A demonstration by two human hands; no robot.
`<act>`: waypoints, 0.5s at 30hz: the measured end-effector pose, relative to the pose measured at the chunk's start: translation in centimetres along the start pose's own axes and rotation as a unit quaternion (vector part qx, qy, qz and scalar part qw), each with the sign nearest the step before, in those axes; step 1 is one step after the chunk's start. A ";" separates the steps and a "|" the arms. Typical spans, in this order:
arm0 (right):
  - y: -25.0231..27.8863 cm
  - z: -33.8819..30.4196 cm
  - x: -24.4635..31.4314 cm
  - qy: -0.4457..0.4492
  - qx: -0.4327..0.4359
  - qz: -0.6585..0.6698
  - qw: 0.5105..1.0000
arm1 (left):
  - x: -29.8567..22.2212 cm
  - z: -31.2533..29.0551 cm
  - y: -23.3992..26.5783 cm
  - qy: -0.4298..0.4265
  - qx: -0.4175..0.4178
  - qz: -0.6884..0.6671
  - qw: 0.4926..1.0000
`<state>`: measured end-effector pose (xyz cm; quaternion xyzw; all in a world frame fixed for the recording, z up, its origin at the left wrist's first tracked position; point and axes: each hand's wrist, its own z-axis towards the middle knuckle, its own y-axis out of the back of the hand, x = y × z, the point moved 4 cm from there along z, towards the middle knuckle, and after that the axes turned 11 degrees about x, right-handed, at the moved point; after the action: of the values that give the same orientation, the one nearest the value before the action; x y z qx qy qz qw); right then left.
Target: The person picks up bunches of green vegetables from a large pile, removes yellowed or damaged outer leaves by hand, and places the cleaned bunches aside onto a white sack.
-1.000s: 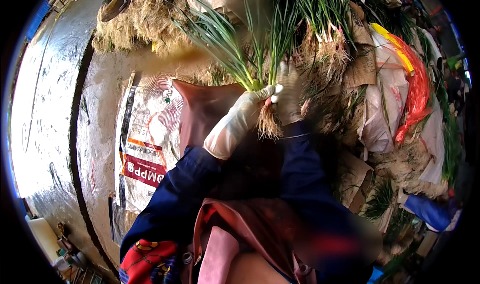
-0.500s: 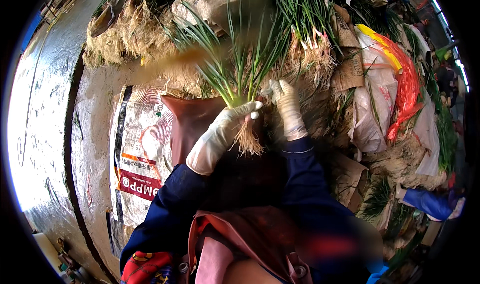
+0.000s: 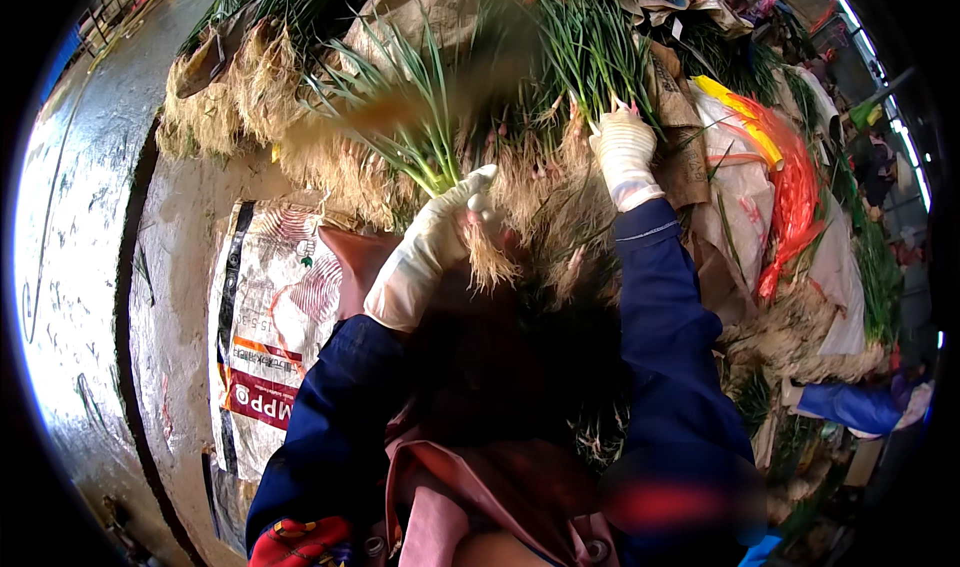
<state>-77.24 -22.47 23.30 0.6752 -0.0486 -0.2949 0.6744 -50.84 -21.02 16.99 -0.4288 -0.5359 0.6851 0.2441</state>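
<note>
The left hand [image 3: 425, 252], in a cream rubber glove, is wrapped around a small bunch of green onions [image 3: 434, 167], leaves fanning out above the fist, pale stringy roots hanging below. The right hand [image 3: 625, 152], gloved alike and well apart from that bunch, is at the stem bases of a larger heap of leafy green onions [image 3: 592, 52]; whether it grips any, I cannot tell. Leftmost, shiny grey concrete floor [image 3: 165, 297] is crossed by a dark narrow groove [image 3: 121, 297]; a flat white printed plastic sack [image 3: 262, 337] lies between groove and left forearm [image 3: 345, 397]. Dark shadow fills the space between the forearms; right of the right hand sits crumpled red plastic [image 3: 797, 192]. Some held leaves are blurred, and the right fingertips are hidden.
</note>
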 end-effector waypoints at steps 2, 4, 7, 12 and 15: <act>2.4 -1.6 1.1 0.017 0.009 0.035 0.999 | -0.9 -1.0 0.5 -0.015 -0.025 0.072 0.997; 4.5 -4.7 0.3 0.047 -0.097 0.144 0.984 | -0.6 -0.4 -0.6 -0.012 -0.076 0.112 0.991; 6.6 -10.1 2.4 0.076 -0.202 0.284 0.934 | 0.3 1.6 0.1 -0.004 -0.070 0.137 0.988; 5.1 -14.0 7.0 0.173 -0.118 0.412 0.887 | 1.9 3.7 0.9 0.111 -0.230 0.220 0.942; 1.4 -13.4 6.6 0.150 0.031 0.763 0.627 | 2.3 3.5 3.7 0.143 -0.211 0.255 0.933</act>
<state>-65.11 -13.85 21.34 0.4520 -0.4541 0.4326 0.6343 -54.57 -22.17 12.95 -0.6864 -0.4998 0.5268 0.0391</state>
